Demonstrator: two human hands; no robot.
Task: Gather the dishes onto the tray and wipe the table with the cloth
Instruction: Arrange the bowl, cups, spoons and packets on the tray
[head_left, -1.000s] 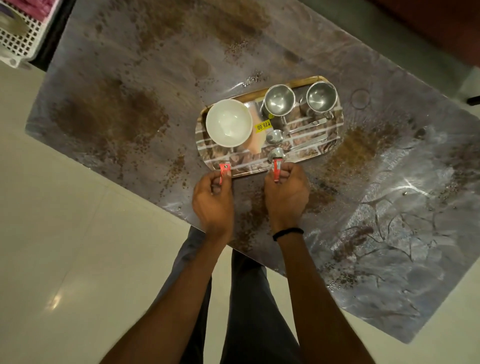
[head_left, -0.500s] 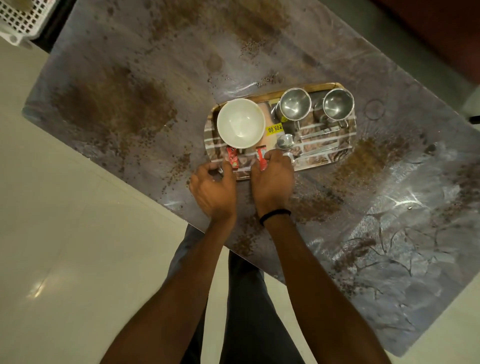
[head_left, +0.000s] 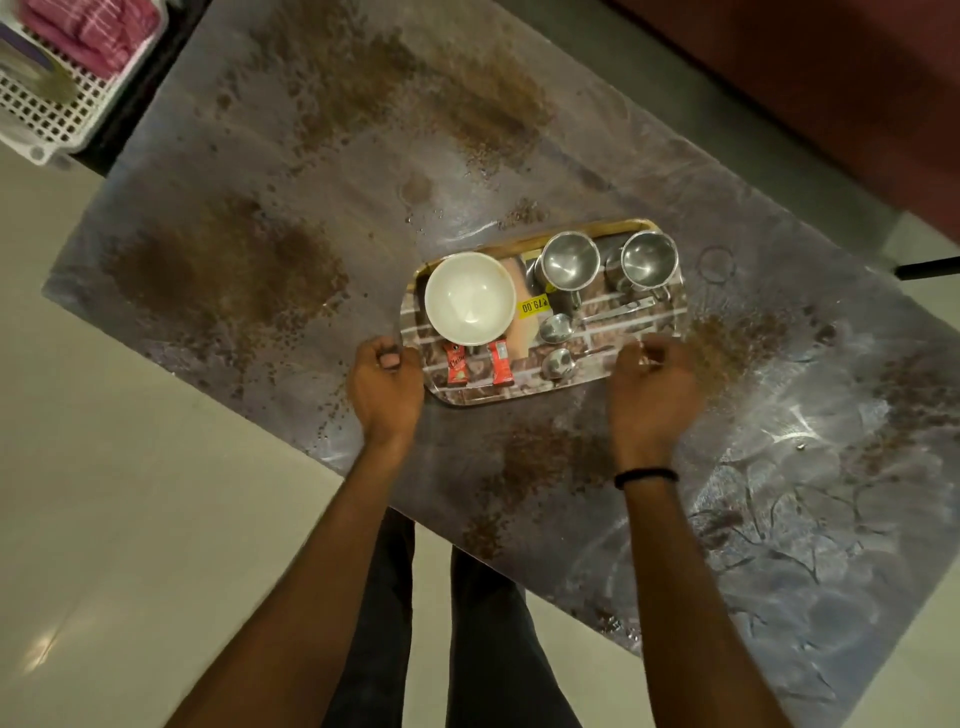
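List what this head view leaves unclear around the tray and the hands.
- Left hand and right hand: curled at the tray ends; grip or mere touch cannot be told.
- Red sachets: print too small to read.
- White basket: cut off by the top-left edge; pink fabric inside may be the cloth, uncertain.
- Brown patches: too blurred to tell what they are.
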